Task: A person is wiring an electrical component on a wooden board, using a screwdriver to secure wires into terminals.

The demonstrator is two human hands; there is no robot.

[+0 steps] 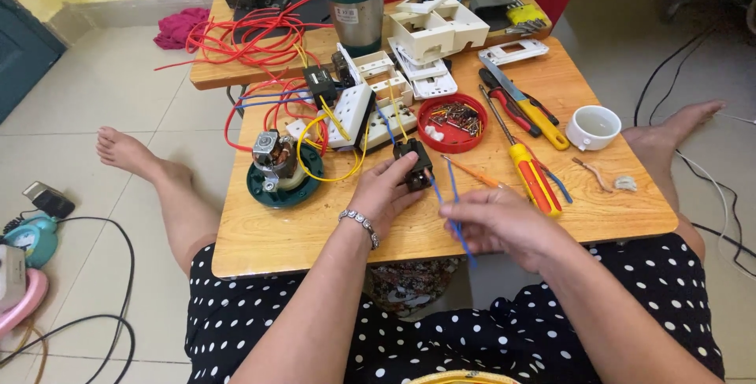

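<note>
Far left of the frame, on the tiled floor: a phone (47,199) and loose black cable (118,274), well apart from the work. Bare foot (126,152) stretched out beside the low wooden tabletop (315,230).

Left part of the tabletop: a small motor on a green round base (276,170), upright, red wires (252,41) and yellow wires (331,148) looping from it toward a white socket block (354,112); leads likely left long for slack.

Centre: left hand (386,191), bracelet at the wrist, fingers closed around a small black switch body (415,165), held just above the tabletop and tilted toward the other hand, seemingly so its terminal side is reachable. Blue wire (453,195) runs down from the switch body.

Just right of centre: right hand (500,222), fingers pinched shut on the blue wire near its lower stretch, keeping it taut and in line with the switch.

Above the hands: red round dish of small screws and parts (450,122), within easy reach.

Right: yellow-and-red screwdriver (531,171), red-handled pliers (508,104), both lying flat, handles toward the person. White cup (592,126) near the right edge.
</note>
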